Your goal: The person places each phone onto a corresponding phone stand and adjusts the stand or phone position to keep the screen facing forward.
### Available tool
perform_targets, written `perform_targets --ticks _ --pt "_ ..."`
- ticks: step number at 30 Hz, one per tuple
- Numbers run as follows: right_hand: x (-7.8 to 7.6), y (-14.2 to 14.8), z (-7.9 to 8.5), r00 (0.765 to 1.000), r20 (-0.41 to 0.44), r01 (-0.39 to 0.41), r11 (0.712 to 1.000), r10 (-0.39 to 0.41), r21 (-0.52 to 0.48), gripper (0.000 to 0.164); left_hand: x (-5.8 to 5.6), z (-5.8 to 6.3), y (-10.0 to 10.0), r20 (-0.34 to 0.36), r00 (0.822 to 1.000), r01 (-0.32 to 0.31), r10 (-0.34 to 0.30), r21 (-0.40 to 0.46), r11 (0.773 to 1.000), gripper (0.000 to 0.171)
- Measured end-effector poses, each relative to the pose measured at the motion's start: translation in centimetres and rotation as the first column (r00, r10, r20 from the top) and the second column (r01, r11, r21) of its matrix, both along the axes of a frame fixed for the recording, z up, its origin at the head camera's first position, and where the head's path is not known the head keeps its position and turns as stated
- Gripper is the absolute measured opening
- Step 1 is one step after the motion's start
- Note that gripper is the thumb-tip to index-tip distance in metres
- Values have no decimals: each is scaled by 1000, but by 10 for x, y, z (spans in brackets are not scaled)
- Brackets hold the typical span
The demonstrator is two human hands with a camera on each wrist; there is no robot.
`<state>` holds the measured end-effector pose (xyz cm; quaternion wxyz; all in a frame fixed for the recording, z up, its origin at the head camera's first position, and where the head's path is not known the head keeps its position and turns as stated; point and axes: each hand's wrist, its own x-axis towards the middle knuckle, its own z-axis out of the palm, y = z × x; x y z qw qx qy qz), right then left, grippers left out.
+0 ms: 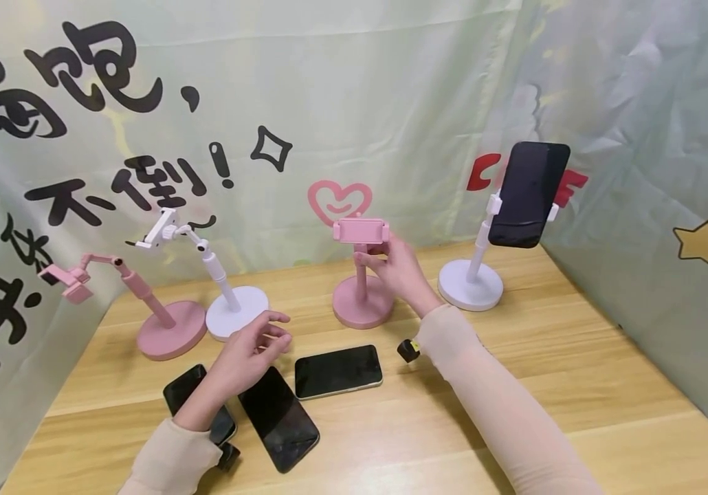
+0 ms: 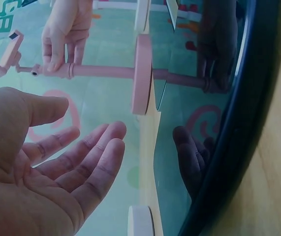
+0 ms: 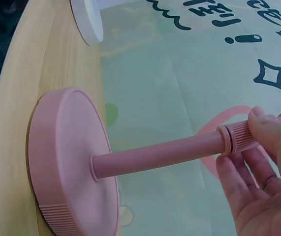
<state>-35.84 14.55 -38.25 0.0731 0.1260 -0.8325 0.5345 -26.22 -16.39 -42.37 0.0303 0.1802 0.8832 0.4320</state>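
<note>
My right hand (image 1: 396,267) grips the upper part of a pink phone stand (image 1: 361,292), around the ribbed collar (image 3: 239,136) on its pole in the right wrist view. The stand is upright, its round base on the table and its pink clamp (image 1: 361,231) holding no phone. My left hand (image 1: 249,354) hovers above the phones with fingers loosely bent and nothing in them. Under it lies a black phone (image 1: 280,419); a second phone (image 1: 338,372) lies to its right, and a third phone (image 1: 185,386) is partly hidden by the left forearm.
On the left stand another pink phone stand (image 1: 171,331) and a white phone stand (image 1: 236,313), both with bent arms. At right a white phone stand (image 1: 470,285) holds a black phone (image 1: 530,196) upright. A printed cloth (image 1: 403,137) hangs behind the wooden table (image 1: 577,385).
</note>
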Motion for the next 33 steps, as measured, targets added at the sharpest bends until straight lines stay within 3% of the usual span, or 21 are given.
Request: perform_targets --ticks 5,12,18,21,26,30,33 --pt "7 8 3 1000 11 -15 998 14 68 47 1 -1 2 -15 1000 15 -15 -21 1000 29" --pt "30 32 10 996 69 -61 981 48 187 34 2 -1 6 -6 999 48 -49 -47 998 32" --pt "49 42 3 986 91 -157 954 138 255 27 3 -1 8 21 995 98 -97 -47 994 33" --pt "59 43 0 970 117 -239 923 212 302 18 4 -1 10 14 992 127 -127 -68 990 35" --pt "78 43 0 925 175 -379 842 337 383 7 4 0 16 6 984 178 -178 -110 978 35" --pt "92 43 0 897 180 -440 779 404 447 6 3 1 22 8 978 209 -210 -150 966 33" --pt "100 44 -4 884 208 -466 753 418 464 9 2 1 26 10 976 216 -218 -194 957 32"
